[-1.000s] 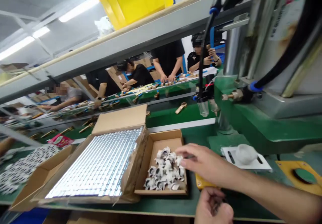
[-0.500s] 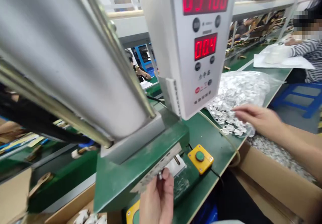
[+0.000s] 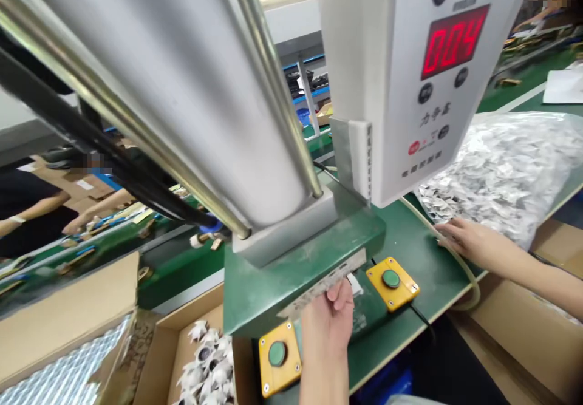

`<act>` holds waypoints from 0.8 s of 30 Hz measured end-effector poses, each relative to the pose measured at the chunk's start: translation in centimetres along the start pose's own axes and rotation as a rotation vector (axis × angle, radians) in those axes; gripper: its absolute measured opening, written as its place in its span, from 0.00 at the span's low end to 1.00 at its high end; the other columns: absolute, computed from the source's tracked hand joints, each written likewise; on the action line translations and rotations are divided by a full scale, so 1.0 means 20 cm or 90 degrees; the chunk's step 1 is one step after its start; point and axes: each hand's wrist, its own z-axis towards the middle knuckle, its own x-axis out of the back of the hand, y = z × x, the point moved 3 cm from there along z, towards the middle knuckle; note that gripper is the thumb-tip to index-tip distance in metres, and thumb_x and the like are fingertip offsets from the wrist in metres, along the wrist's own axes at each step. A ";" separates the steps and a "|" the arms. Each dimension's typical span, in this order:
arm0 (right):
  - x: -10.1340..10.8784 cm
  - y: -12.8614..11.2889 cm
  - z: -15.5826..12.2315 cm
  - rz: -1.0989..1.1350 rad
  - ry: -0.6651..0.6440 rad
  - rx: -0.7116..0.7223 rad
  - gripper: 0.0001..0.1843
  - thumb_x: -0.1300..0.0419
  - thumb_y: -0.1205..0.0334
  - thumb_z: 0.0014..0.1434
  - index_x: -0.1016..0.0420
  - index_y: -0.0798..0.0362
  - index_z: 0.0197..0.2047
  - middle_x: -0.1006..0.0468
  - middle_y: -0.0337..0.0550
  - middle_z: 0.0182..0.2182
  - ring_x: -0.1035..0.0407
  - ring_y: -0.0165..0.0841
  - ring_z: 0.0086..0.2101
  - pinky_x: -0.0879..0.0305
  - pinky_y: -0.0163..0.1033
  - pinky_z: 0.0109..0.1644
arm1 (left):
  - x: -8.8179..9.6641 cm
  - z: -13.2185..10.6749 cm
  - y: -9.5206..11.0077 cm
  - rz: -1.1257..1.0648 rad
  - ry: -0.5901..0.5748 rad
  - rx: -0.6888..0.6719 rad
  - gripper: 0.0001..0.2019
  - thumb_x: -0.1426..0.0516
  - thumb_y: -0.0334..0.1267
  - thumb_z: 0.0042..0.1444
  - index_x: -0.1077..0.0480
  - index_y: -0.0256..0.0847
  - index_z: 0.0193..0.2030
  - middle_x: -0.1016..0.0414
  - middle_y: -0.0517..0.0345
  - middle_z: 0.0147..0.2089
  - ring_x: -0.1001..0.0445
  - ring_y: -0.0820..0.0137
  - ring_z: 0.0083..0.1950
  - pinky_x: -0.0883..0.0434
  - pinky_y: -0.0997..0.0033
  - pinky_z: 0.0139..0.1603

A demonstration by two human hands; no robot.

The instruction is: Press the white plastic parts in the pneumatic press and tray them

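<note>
My left hand [image 3: 330,314] reaches under the green head of a press [image 3: 305,253]. Its fingers are curled, and what they hold is hidden from me. Just beyond the fingertips shows a pale metal piece [image 3: 355,285] on the press base. My right hand [image 3: 476,244] is at the near edge of a clear plastic bag [image 3: 514,174] full of small silvery metal parts. Its fingers are drawn together beside a pale hose [image 3: 455,258]; anything between them is too small to make out.
Two yellow button boxes [image 3: 392,283] with green buttons flank the press base. A cardboard box [image 3: 166,344] with star-shaped metal parts stands at left. A control box [image 3: 410,125] with a red display hangs above the table. Other people work at benches behind.
The view has swung left, bringing the left cardboard boxes into sight. My left hand has gone further under the press head. My right hand has drawn back from over the bag to its near edge.
</note>
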 end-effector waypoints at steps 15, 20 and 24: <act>0.23 -1.30 0.24 0.289 -0.018 0.269 0.06 0.42 0.61 0.61 0.25 0.49 0.39 0.23 0.42 0.33 0.28 0.36 0.35 0.34 0.37 0.36 | 0.34 -0.24 0.13 0.150 0.085 -0.067 0.14 0.37 0.49 0.48 0.27 0.39 0.31 0.47 0.70 0.16 0.50 0.83 0.14 0.52 0.84 0.11; 0.12 -1.30 0.25 0.157 -0.003 0.359 0.21 0.51 0.81 0.57 0.23 0.50 0.40 0.22 0.46 0.36 0.28 0.41 0.39 0.35 0.39 0.37 | 0.45 -0.27 0.17 0.177 0.128 -0.067 0.19 0.37 0.55 0.44 0.28 0.39 0.28 0.48 0.71 0.13 0.53 0.85 0.10 0.55 0.85 0.10; 0.14 -1.29 0.23 0.083 0.023 0.402 0.26 0.53 0.84 0.54 0.24 0.48 0.43 0.22 0.45 0.37 0.28 0.40 0.37 0.36 0.38 0.36 | 0.47 -0.27 0.18 0.199 0.159 -0.081 0.21 0.37 0.57 0.42 0.29 0.38 0.28 0.48 0.71 0.12 0.53 0.86 0.10 0.56 0.85 0.11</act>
